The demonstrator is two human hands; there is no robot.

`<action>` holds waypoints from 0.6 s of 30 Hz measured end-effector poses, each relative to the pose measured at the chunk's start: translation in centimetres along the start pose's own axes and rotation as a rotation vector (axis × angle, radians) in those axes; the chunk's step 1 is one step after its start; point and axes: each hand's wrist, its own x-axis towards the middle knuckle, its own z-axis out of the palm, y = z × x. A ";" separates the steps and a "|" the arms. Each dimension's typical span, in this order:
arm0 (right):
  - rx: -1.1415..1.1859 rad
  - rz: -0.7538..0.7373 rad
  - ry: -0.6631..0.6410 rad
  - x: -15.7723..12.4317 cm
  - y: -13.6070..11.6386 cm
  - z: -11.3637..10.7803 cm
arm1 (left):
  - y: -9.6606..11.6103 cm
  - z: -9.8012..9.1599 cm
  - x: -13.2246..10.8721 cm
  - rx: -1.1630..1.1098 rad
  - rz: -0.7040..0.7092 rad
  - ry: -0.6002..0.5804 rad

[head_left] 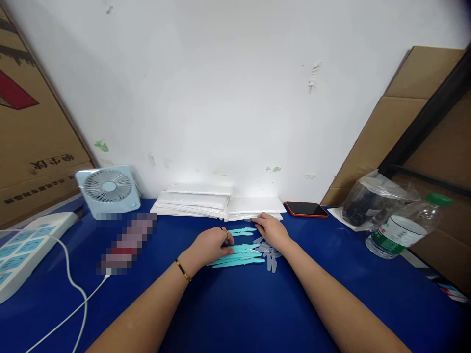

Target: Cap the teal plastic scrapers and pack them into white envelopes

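Several slim teal eyebrow razors [239,262] lie side by side on the blue table in the middle of the head view. My left hand [211,247], with a ring and a bracelet, rests over their left ends. Its fingers are curled, and an upper razor [243,230] sticks out to the right from them. Small translucent plastic caps [271,252] are scattered at the razors' right ends. Above these caps my right hand [271,230] is closed in a pinch, with a small clear cap seemingly at its fingertips. The fingers partly hide it.
White flat packs [195,202] are stacked against the wall. A phone [306,209], a bottle [401,230] and a bagged cup [368,198] stand right. At left are a small fan [108,189], a power strip [29,245], a white cable [68,262] and a pixelated object [128,240].
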 end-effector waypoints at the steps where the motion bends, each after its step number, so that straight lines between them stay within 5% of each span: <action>1: -0.023 0.002 0.000 0.2 -0.1 0.1 | 0.1 0.1 -0.1 -0.003 0.005 -0.020; 10: 0.026 0.085 -0.002 -0.3 0.4 -0.4 | 0.2 0.7 0.3 0.019 -0.046 0.006; 18: 0.188 0.171 -0.155 -1.9 2.0 -1.6 | -0.2 0.5 0.3 -0.014 -0.061 0.052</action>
